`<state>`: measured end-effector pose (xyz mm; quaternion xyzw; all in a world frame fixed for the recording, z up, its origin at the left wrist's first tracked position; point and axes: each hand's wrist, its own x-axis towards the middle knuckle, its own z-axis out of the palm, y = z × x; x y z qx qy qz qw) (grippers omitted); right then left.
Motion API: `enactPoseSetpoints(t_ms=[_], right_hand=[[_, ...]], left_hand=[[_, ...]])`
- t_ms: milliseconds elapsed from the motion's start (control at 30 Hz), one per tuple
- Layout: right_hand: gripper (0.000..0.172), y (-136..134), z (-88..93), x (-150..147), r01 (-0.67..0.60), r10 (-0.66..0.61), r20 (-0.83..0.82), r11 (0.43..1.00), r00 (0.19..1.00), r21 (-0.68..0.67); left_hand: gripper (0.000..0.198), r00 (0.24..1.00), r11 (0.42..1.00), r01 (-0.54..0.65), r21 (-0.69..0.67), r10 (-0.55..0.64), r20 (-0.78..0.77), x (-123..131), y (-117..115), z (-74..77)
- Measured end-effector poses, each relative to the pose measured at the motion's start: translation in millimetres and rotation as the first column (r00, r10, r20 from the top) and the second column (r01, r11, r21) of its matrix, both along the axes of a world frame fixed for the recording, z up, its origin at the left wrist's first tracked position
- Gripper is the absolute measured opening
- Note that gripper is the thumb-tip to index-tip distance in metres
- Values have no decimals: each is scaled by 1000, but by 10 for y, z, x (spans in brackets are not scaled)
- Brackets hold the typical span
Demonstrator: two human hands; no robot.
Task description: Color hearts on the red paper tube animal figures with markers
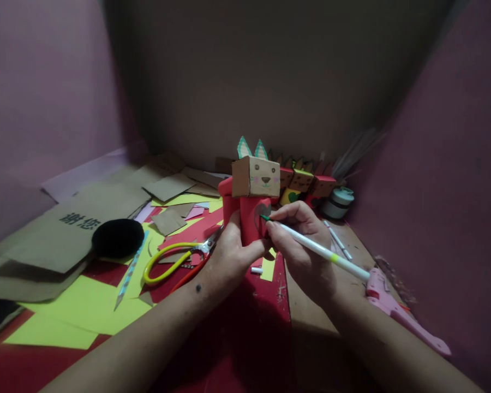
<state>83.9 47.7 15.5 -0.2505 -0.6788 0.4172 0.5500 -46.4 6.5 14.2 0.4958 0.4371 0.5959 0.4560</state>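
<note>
My left hand (233,254) is wrapped round the red body of a paper animal figure (256,177), holding it upright. The figure has a brown box head with a drawn face and two pointed ears edged in green. In my right hand (303,240) is a white marker (327,254) with a green tip, which touches or nearly touches a dark heart shape on the red body. Scissors (167,265) with yellow and red handles lie just left of my left wrist, their blade tips hidden behind the hand.
Similar paper figures (300,183) stand at the back right, beside a lidded grey-green jar (339,202). A pink glue gun (405,314) lies right of my forearm. Yellow paper (77,311), a pencil (131,270), a black round object (118,238) and brown paper bags (65,232) cover the left.
</note>
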Motion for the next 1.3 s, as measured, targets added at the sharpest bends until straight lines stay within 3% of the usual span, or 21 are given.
enactPoseSetpoints(t_ms=[400, 1067, 1300], right_hand=[[8, -39, 47, -8, 55, -55, 7, 998, 998, 43], [12, -27, 34, -2, -34, 32, 33, 998, 999, 61], [11, -31, 38, -8, 21, -22, 6, 997, 1000, 68]], left_hand=[[43, 1000, 1000, 0, 28, 1, -5, 3, 8, -18], [44, 999, 999, -3, 50, 5, -38, -12, 22, -27], [43, 999, 999, -8, 46, 10, -39, -21, 5, -23]])
